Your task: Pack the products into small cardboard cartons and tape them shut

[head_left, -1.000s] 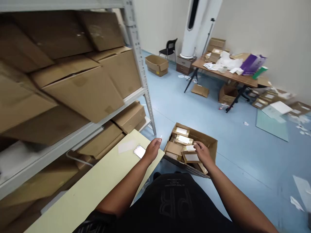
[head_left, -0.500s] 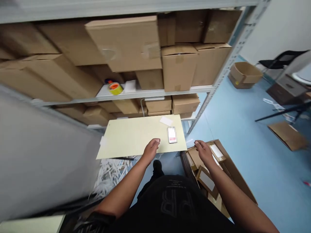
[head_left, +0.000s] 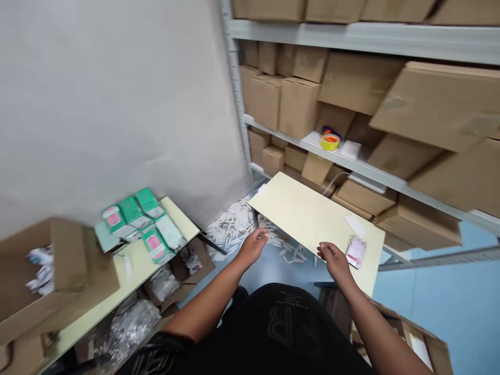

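My left hand hovers at the near edge of a pale yellow table, its fingers loosely curled with nothing in them. Over the same table edge my right hand is held empty, fingers apart. Just right of it a small white and pink card lies on the table, with a white slip behind it. Neither hand touches anything.
A metal shelf rack packed with cardboard boxes stands behind the table, a yellow tape roll on one shelf. At left a second table carries green boxes and an open carton. Paper scraps litter the floor.
The view has swung left from the floor carton of small boxes to the corner by the wall. My right hand let go of a small box and both hands now hover empty.
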A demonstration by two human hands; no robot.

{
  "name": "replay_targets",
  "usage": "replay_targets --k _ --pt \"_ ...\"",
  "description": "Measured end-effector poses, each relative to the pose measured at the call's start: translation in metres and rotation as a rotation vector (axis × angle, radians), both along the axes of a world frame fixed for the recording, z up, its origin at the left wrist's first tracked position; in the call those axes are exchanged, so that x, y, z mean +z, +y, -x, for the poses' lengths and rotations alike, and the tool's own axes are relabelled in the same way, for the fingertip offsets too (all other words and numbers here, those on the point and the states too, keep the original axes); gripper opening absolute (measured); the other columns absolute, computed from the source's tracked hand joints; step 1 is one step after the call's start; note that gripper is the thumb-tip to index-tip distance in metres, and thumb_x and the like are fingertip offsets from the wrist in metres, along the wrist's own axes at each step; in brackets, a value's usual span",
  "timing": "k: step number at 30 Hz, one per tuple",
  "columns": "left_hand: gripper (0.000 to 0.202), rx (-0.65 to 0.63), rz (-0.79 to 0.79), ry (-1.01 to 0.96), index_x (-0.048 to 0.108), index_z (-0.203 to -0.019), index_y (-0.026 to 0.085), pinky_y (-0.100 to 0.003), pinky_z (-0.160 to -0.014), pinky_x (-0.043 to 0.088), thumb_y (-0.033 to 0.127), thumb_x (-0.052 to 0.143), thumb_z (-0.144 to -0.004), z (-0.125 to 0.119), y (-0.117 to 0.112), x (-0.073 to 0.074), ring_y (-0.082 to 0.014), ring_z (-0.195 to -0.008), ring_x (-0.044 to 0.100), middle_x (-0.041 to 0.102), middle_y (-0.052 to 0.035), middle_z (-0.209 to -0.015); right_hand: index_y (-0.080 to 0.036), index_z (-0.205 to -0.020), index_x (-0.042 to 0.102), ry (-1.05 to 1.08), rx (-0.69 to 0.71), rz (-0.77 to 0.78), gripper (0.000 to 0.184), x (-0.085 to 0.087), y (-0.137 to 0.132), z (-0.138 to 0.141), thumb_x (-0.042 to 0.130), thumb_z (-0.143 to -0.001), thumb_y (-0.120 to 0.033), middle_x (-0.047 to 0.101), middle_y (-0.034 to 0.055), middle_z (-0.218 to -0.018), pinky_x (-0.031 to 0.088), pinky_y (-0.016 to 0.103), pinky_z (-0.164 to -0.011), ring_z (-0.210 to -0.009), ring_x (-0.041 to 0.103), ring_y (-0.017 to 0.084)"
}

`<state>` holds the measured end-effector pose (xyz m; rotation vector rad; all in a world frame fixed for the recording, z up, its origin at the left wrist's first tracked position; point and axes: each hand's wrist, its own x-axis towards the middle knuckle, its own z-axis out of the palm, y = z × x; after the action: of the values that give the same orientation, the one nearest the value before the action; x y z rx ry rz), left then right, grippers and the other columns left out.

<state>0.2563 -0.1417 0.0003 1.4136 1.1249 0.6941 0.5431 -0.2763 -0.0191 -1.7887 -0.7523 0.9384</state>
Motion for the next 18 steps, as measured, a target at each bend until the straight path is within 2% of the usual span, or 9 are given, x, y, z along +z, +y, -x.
replay_targets --k 6,10,15,18 --pt "0.037 0.134 -0.028 0.024 0.069 -0.11 0.019 -0.035 -0.09 0.05 0.048 0.06 -0.088 0.133 0.037 -0.004 -0.0225 -0.099 0.065 0.072 -0.0073 -0.108 -0.023 -0.099 0.072 -0.033 0.238 0.015 0.045 -0.006 0.092 0.125 0.062 -0.084 -0.064 0.077 0.0082 -0.099 0.055 0.04 -0.084 -0.092 0.073 0.029" --pt "0.035 0.26 -0.037 0.051 0.069 -0.106 0.018 -0.034 -0.087 0.051 0.045 0.061 -0.086 0.21 0.053 -0.007 -0.0225 -0.097 0.066 0.073 -0.0076 -0.103 -0.022 -0.1 0.073 -0.048 0.394 0.025 0.045 -0.01 0.145 0.201 0.062 -0.083 -0.062 0.077 0.0088 -0.099 0.056 0.041 -0.085 -0.091 0.073 0.03" --pt "0.033 0.448 -0.033 0.117 0.068 -0.109 0.019 -0.037 -0.091 0.053 0.042 0.059 -0.089 0.293 0.058 -0.017 -0.0235 -0.1 0.068 0.073 -0.0079 -0.105 -0.022 -0.102 0.072 -0.065 0.633 0.049 0.043 -0.019 0.205 0.271 0.061 -0.085 -0.06 0.076 0.0081 -0.102 0.055 0.041 -0.086 -0.091 0.073 0.03" --pt "0.034 0.615 -0.11 0.312 0.067 -0.116 0.019 -0.041 -0.103 0.049 0.037 0.059 -0.089 0.337 0.061 -0.034 -0.0266 -0.114 0.064 0.069 -0.0108 -0.12 -0.023 -0.099 0.072 -0.111 0.767 0.074 0.041 -0.028 0.24 0.304 0.06 -0.085 -0.059 0.076 0.0071 -0.096 0.055 0.04 -0.084 -0.09 0.073 0.029"
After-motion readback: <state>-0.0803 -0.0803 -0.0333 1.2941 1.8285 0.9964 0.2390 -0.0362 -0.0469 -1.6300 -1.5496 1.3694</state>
